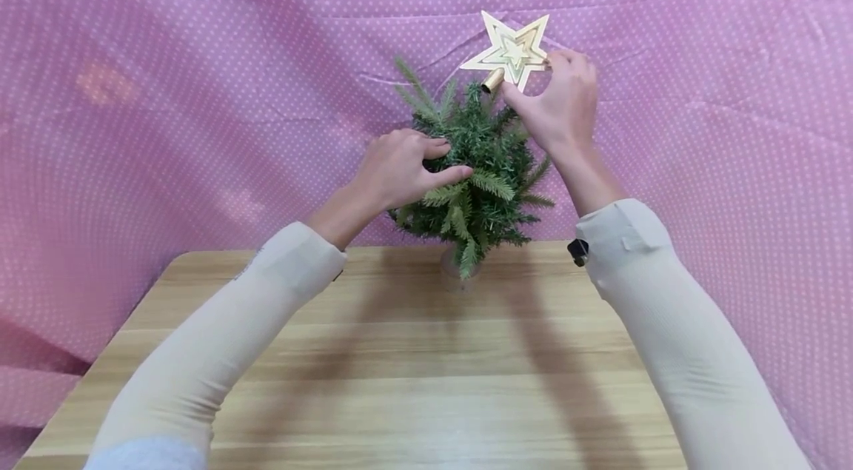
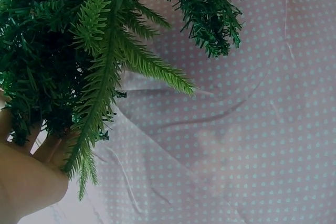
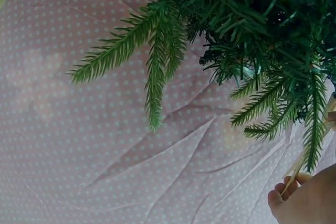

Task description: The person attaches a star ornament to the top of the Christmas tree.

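A small artificial Christmas tree (image 1: pixel 489 148) stands at the far edge of the table in the head view. My left hand (image 1: pixel 403 166) holds its left side, thumb in front and the other fingers partly lost in the branches. The left wrist view shows that hand (image 2: pixel 31 182) under the drooping green foliage (image 2: pixel 94 82). Above the treetop my right hand (image 1: pixel 563 103) pinches a gold star tree topper (image 1: pixel 513 52) by its right side. The star is tilted, its short hollow tube (image 1: pixel 492 81) pointing down and left, close to the top branches. Dark needles (image 3: pixel 252 19) fill the right wrist view's upper part.
The tree's pale, see-through base (image 1: pixel 456 270) rests on the wood-grain table (image 1: pixel 426 381). A pink dotted cloth (image 1: pixel 233 85) hangs behind and at both sides, with folds near the tree.
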### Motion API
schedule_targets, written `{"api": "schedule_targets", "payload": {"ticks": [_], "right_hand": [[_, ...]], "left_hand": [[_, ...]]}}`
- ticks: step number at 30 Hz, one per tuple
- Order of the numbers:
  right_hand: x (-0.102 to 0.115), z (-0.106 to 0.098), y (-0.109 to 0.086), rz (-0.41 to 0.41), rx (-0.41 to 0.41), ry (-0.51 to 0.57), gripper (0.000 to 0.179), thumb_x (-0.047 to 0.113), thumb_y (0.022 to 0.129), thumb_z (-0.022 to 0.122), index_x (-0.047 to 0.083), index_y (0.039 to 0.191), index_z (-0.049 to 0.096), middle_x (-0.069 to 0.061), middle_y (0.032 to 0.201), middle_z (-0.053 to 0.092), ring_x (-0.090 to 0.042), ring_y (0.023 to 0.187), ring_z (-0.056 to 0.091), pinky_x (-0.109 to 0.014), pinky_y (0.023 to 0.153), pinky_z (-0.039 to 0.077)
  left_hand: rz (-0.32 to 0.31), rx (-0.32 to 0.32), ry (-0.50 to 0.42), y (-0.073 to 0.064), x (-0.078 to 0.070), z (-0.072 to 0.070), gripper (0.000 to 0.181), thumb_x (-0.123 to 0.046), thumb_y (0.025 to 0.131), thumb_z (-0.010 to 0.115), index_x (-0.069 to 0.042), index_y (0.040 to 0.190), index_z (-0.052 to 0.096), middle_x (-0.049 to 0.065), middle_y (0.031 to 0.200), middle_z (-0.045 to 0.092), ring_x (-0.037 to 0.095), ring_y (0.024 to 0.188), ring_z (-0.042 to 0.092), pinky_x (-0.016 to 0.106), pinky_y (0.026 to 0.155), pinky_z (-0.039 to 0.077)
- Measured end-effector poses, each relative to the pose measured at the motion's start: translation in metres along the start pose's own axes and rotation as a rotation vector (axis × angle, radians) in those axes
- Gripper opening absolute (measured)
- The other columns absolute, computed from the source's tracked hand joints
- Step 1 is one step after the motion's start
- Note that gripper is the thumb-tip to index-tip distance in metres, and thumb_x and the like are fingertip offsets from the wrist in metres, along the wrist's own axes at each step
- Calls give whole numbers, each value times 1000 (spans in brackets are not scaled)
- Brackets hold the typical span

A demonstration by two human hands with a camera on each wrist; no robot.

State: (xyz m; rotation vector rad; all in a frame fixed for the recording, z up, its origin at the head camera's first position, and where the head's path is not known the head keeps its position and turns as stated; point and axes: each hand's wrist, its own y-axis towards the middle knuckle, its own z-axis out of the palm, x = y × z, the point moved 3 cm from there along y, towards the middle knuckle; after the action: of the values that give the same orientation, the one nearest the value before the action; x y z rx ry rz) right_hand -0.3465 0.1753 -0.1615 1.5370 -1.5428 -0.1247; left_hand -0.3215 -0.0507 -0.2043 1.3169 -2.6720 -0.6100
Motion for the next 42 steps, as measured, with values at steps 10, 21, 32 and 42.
{"api": "schedule_targets", "payload": {"ticks": [10,21,32,42], "right_hand": [[8,6,4,7,-18,-8,72,48,88,74,4,142,56,-6,152,48,-20,139,40,-27,114,29],[12,8,4,-26,-22,13,67,45,87,75,5,139,59,-5,149,50,-20,135,43,-27,111,33],[10,5,2,-63,-19,54,70,42,86,77,4,141,57,-7,149,50,-20,136,41,-25,112,29],[11,4,3,-136,-40,50,69,42,86,77,4,140,58,-9,146,54,-23,133,44,-26,111,31]], "left_hand": [[-14,3,3,-2,0,-3,67,-72,93,54,-19,130,69,-4,139,62,18,77,58,30,54,43],[-19,7,14,-2,-2,-2,66,-72,93,53,-20,130,69,-4,140,61,26,113,64,30,60,47],[-20,10,25,-1,-4,-1,66,-74,92,52,-22,130,70,-6,141,61,26,120,61,34,72,53],[-15,3,25,-1,-3,-1,65,-72,93,53,-21,129,70,-5,140,61,26,124,60,40,84,55]]}}
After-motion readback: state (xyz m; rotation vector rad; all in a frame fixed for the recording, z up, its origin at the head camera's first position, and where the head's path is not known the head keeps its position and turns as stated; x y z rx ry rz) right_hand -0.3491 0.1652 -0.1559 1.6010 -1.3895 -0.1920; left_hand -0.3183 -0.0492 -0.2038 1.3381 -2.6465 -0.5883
